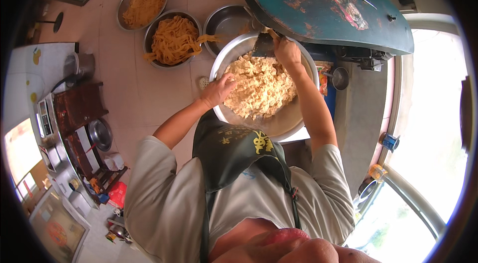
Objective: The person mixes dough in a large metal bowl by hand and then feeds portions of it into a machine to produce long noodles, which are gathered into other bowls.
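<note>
A large metal basin (228, 52) in front of me holds a heap of crumbly, pale yellow dough (261, 86). My right hand (288, 53) is closed round the light-coloured handle of a flat dark-bladed scraper (264, 45) at the basin's far side. The blade stands at the dough's far edge, and its lower part is hidden. At the basin's left side, my left hand (219, 90) rests against the dough with its fingers apart, holding nothing.
A worn green machine (318, 6) rises beyond the basin. Wide yellow noodles fill a metal bowl (146, 46) and thinner ones another bowl (120, 16). Behind the basin sits a third bowl (209, 26). A small pan (340, 79) lies right; a brown cabinet (77, 106) stands left.
</note>
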{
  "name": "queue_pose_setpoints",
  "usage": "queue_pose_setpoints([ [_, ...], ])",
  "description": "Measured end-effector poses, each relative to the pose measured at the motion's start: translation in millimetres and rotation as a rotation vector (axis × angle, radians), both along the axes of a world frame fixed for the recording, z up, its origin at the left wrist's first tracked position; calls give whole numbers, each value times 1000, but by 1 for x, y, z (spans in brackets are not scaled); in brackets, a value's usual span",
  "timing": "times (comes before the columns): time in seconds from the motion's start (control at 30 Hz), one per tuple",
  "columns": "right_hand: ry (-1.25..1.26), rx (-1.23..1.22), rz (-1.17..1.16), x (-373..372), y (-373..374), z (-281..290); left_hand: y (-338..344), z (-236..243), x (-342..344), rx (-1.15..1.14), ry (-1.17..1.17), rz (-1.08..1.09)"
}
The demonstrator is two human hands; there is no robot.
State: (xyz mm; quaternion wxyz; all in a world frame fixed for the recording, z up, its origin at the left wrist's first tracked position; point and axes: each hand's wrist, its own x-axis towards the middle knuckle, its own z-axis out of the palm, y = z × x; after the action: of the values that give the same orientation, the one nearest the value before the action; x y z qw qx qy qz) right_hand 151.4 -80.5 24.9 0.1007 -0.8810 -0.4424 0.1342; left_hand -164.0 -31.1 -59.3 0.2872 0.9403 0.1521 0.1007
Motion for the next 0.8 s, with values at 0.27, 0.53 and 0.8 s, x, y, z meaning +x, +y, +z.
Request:
queue_pose_setpoints([
  [0.27,106,-110,-38,-9,17,0,4,-10,3,76,3,-76],
  [0.53,-17,1,-50,-4,21,-20,6,-3,8,32,46,-59],
  [0.8,8,-164,82,-29,13,16,-3,-5,2,-65,78,6],
])
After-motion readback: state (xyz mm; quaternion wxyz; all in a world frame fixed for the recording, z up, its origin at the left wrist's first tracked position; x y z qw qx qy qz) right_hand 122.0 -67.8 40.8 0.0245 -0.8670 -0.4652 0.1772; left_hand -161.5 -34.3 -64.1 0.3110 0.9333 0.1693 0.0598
